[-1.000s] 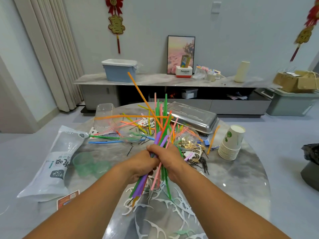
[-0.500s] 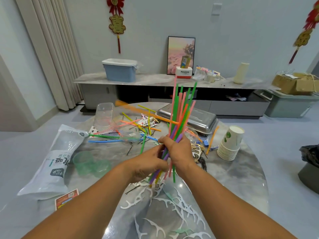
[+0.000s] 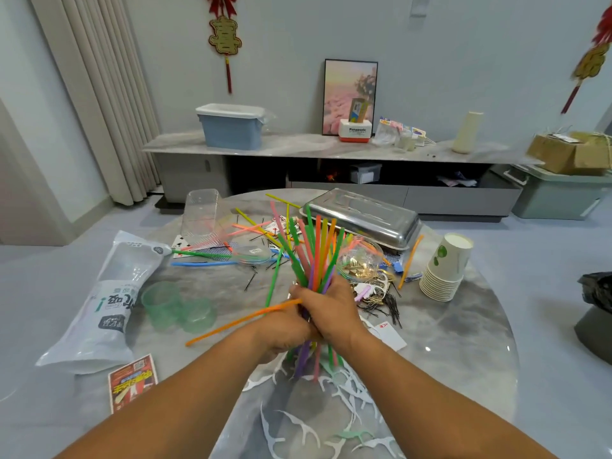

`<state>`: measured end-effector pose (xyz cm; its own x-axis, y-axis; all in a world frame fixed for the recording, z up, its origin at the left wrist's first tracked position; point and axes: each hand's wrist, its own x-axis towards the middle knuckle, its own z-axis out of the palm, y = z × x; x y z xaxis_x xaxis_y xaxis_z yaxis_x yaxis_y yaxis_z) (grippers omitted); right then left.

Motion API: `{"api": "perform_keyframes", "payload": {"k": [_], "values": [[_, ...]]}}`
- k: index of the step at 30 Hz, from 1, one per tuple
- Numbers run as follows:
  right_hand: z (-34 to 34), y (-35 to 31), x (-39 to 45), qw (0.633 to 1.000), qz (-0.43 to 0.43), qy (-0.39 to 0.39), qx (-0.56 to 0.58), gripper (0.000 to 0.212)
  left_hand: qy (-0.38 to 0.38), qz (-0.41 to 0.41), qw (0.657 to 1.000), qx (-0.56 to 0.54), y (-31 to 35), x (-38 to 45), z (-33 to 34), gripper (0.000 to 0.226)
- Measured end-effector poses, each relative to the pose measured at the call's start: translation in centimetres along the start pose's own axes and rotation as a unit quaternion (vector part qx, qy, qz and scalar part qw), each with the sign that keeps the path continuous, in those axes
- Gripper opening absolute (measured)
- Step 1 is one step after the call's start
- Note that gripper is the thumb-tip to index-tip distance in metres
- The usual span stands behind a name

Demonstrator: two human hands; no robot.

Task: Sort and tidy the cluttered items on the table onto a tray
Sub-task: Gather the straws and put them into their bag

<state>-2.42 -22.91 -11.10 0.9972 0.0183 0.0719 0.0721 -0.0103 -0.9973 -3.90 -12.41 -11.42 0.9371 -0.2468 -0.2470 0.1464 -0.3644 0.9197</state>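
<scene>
Coloured straws (image 3: 314,253) bunched upright above middle of round marble table (image 3: 463,342); we grip bundle with both hands. Right hand (image 3: 331,309) wraps fingers round bundle from right; left hand (image 3: 284,326) curls round it from left, touching right hand. One orange straw (image 3: 241,321) sticks out sideways to left from grip. Steel tray (image 3: 361,217) sits upside down at far edge. More straws scattered beyond hands. Stack of paper cups (image 3: 445,270) at right, plastic bag (image 3: 109,299) at left, white floss picks (image 3: 331,409) near us.
</scene>
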Motion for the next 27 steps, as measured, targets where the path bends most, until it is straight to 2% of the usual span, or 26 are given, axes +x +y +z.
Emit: {"api": "perform_keyframes", "payload": {"k": [2,4,5,7,8,10,12,14,18,21,27], "values": [[0.0,-0.2,0.3,0.999,-0.016,0.033,-0.004,0.013,-0.023,-0.011,0.999,0.03,1.3,-0.3,-0.5,0.05],[-0.3,-0.9,1.0,0.996,-0.034,0.083,0.0,0.01,-0.06,-0.018,0.988,0.142,3.7,-0.5,-1.6,0.033],[-0.5,-1.2,1.3,0.994,-0.043,0.099,0.002,0.01,-0.077,-0.025,0.976,0.203,4.9,-0.8,-2.3,0.031],[-0.9,-2.0,1.6,0.99,-0.07,0.122,0.002,0.012,-0.102,-0.027,0.954,0.281,7.1,-1.4,-3.5,0.047],[-1.1,-2.2,1.7,0.988,-0.081,0.133,0.005,0.013,-0.11,-0.032,0.955,0.275,7.8,-1.7,-4.2,0.056],[-1.5,-2.3,1.8,0.984,-0.088,0.152,0.015,0.017,-0.124,-0.055,0.967,0.214,8.7,-2.4,-5.8,0.053],[-1.8,-2.3,1.9,0.982,-0.087,0.167,0.018,0.017,-0.085,-0.069,0.963,0.245,8.9,-2.6,-7.6,0.04],[-1.9,-2.3,1.9,0.981,-0.087,0.173,0.007,0.013,-0.015,-0.104,0.926,0.364,7.5,-2.4,-9.3,0.037],[-2.1,-2.6,2.0,0.979,-0.092,0.181,0.009,0.017,0.006,-0.202,0.853,0.482,2.8,-2.5,-9.6,0.064],[-2.2,-2.7,2.2,0.979,-0.084,0.187,0.016,0.015,0.04,-0.174,0.835,0.52,0.3,-1.9,-9.1,0.069],[-2.1,-2.7,2.3,0.98,-0.09,0.177,0.003,0.016,0.019,-0.165,0.827,0.538,-1.7,-1.3,-7.3,0.042]]}}
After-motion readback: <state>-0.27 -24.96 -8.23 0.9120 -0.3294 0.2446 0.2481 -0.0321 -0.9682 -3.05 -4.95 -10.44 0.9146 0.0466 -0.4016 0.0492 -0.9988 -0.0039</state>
